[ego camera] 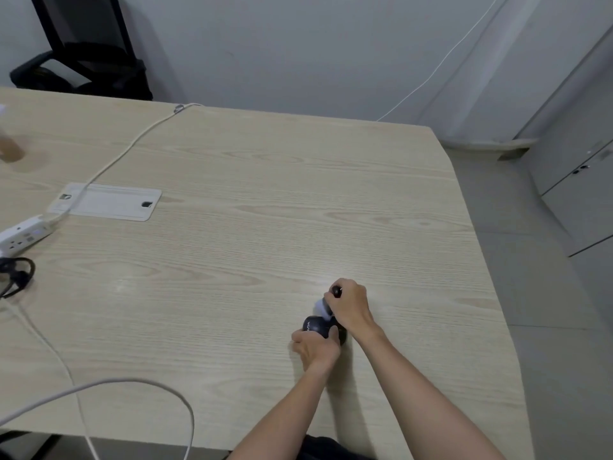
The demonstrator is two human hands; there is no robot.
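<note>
Dark round container, on table: your left hand gripped it; your right hand clenched a dark-tipped piece (part white).

Small dark object half hidden under left hand and right hand (lettering unreadable), white piece blurred

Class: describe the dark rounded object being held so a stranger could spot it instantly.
On the pale wooden table, look toward its near right side. The left hand grips the dark rounded object; unlike the white-and-dark piece in the right hand, it bears pale lettering.
</note>
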